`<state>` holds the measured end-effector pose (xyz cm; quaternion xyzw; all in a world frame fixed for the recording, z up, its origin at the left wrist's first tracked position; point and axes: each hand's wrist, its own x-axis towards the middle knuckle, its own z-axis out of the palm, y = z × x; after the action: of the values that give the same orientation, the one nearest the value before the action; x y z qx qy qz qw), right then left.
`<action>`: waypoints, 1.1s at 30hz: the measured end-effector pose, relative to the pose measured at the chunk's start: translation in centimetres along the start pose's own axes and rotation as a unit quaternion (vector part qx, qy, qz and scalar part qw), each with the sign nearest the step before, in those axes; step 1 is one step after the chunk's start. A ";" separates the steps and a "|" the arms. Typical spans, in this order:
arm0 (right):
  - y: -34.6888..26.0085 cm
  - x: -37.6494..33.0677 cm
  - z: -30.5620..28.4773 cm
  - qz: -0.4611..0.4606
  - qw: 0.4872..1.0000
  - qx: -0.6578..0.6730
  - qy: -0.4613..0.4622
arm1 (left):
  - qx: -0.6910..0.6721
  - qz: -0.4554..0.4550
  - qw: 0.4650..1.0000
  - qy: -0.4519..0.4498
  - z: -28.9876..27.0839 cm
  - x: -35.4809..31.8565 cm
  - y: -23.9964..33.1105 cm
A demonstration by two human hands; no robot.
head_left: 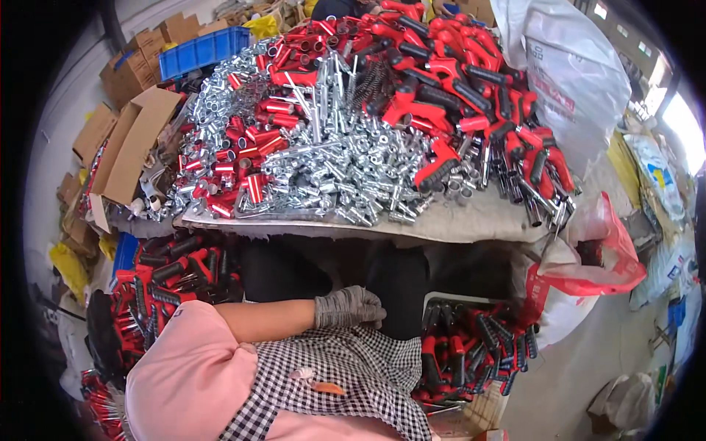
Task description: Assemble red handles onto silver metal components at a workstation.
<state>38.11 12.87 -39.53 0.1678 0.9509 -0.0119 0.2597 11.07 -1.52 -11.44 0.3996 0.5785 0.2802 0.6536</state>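
Note:
My left hand [349, 307], in a grey knit glove, lies over my lap close to my dark trousers and checkered apron [331, 367]. Its fingers are curled together; whatever they hold, if anything, is hidden. I see no part of my right hand. Beyond the lap, the worktable [471, 226] bears a heap of small silver metal fittings [346, 176]. Shiny red metal sleeves [255, 187] are mixed in on the left. Red-and-black tool handles [439, 165], some with metal shafts, are piled at the right and back.
Left of me sits another heap of red-and-black handles [170, 270]. A crate [437, 297] of similar handles stands at my right, beside a white-and-red sack [562, 294]. Cardboard boxes [129, 154] and a blue bin [206, 53] are at far left; a large plastic bag [570, 81] rises at far right.

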 end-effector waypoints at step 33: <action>-1.2 -13.6 -3.4 -0.183 0.972 -0.145 0.022 | 0.001 0.107 0.991 0.078 -2.2 -2.5 1.7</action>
<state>47.09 7.81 -29.91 -0.0487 0.9625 0.0829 0.2537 8.65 -2.29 -8.71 0.4365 0.5820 0.3783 0.5724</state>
